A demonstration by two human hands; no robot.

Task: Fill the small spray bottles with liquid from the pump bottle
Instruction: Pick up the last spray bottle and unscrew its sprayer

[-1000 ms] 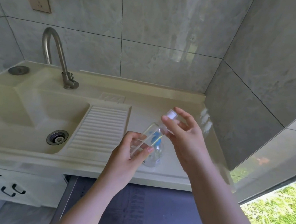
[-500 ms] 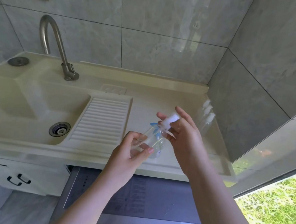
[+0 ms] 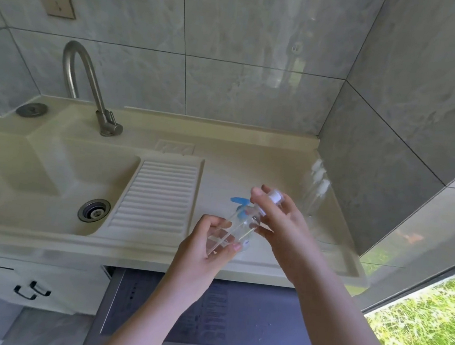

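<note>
My left hand (image 3: pixel 207 243) grips the lower body of a small clear spray bottle (image 3: pixel 233 226), held tilted above the counter's front part. My right hand (image 3: pixel 280 222) pinches the bottle's white spray cap (image 3: pixel 275 196) at the neck. Behind the small bottle stands the clear pump bottle with a blue pump head (image 3: pixel 238 201), mostly hidden by the hands. Several more small clear spray bottles (image 3: pixel 317 190) with white caps stand by the right wall.
The cream counter (image 3: pixel 236 159) has a sink basin with a drain (image 3: pixel 94 210) and a ribbed washboard (image 3: pixel 156 193) on the left. A steel tap (image 3: pixel 89 87) rises at the back. Grey tiled walls close the back and right. Below lies a dark opening.
The view has shifted slightly down and back. My right hand stays on the white cap, now a little higher at the bottle's neck; the blue pump head shows behind the bottle.
</note>
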